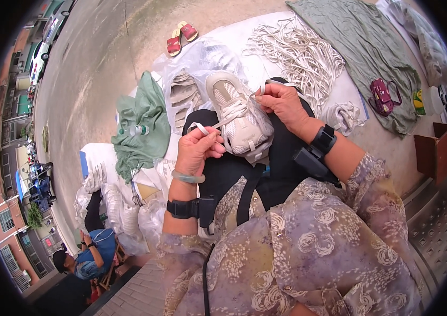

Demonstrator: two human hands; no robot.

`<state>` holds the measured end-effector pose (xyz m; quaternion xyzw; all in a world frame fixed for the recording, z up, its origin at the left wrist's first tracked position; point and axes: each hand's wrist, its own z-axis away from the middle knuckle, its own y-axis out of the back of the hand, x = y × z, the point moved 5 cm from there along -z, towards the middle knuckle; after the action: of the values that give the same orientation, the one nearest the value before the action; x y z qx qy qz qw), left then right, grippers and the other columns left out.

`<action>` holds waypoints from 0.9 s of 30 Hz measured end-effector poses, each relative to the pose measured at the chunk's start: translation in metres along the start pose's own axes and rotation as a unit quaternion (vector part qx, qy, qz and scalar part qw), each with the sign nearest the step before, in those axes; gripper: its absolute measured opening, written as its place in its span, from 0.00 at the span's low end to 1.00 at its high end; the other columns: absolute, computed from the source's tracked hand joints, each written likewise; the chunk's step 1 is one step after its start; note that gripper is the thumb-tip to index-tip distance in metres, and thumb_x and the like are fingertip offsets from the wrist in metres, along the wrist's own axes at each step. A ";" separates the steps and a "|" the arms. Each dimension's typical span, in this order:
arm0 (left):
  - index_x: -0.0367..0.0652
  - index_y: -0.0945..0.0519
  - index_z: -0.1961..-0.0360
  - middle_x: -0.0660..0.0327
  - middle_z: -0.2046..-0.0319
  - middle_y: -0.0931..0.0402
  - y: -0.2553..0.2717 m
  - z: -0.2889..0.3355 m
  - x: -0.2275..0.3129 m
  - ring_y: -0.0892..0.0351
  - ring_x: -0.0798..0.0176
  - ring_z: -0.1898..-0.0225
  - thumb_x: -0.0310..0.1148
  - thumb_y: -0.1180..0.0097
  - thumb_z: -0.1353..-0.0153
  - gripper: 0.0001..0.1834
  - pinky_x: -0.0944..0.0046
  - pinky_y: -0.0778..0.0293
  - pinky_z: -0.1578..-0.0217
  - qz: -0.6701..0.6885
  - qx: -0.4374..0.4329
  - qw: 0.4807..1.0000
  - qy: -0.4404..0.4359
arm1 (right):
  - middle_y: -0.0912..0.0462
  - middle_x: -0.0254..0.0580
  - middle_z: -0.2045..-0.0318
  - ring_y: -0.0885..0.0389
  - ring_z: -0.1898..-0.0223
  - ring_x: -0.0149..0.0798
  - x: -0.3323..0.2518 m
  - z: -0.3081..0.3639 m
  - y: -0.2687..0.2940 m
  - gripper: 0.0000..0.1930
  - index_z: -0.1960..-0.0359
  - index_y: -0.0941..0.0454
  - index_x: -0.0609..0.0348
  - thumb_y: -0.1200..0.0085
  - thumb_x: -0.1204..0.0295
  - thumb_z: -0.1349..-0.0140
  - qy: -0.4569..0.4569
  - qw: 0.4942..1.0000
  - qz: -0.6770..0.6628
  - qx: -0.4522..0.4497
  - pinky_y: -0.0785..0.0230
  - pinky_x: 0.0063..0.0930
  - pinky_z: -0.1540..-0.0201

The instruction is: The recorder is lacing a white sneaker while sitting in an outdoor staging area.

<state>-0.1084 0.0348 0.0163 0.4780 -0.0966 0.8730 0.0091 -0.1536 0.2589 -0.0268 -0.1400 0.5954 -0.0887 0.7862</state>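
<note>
A beige and white sneaker (243, 138) rests on my lap between my black-clad legs, its toe pointing away from me. White shoelaces (234, 109) cross over its tongue and run out to both sides. On the shoe's left, my left hand (201, 146) pinches one lace end between thumb and fingers, and a loop of it rises above the hand. My right hand (281, 105) grips the other lace near the shoe's upper right side, fingers pressed together. Both laces stretch between the shoe and my hands.
Beyond the shoe lies a big heap of loose white laces (307, 55). Clear plastic bags (181, 92) with shoe parts stand left of it, beside a green cloth (142, 126) bearing a bottle (138, 130). A seated person (94, 253) is at lower left; a brown box (436, 151) stands right.
</note>
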 end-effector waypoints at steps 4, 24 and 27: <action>0.35 0.24 0.61 0.58 0.76 0.23 -0.002 0.004 0.002 0.21 0.69 0.79 0.31 0.45 0.41 0.11 0.75 0.25 0.80 -0.012 0.005 1.000 0.012 | 0.27 0.29 0.83 0.33 0.81 0.20 0.003 -0.001 -0.001 0.04 0.73 0.22 0.65 0.46 0.77 0.47 0.024 0.999 0.036 0.012 0.39 0.15 0.78; 0.41 0.29 0.67 0.57 0.74 0.23 0.008 0.010 -0.007 0.22 0.69 0.79 0.33 0.51 0.37 0.07 0.74 0.26 0.81 0.076 0.046 0.995 -0.044 | 0.24 0.46 0.80 0.23 0.73 0.47 -0.025 0.015 -0.024 0.07 0.74 0.27 0.58 0.46 0.69 0.49 0.268 0.866 0.423 0.013 0.32 0.36 0.70; 0.41 0.29 0.65 0.56 0.73 0.23 0.003 0.011 -0.003 0.21 0.68 0.77 0.29 0.49 0.39 0.05 0.73 0.25 0.78 0.102 0.037 0.992 -0.061 | 0.24 0.45 0.81 0.23 0.75 0.47 -0.021 0.013 -0.008 0.10 0.74 0.25 0.56 0.46 0.62 0.46 0.154 0.873 0.461 0.038 0.33 0.36 0.72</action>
<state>-0.0980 0.0306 0.0188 0.5177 -0.1125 0.8418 -0.1036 -0.1466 0.2593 -0.0017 0.1952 0.7022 0.2405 0.6410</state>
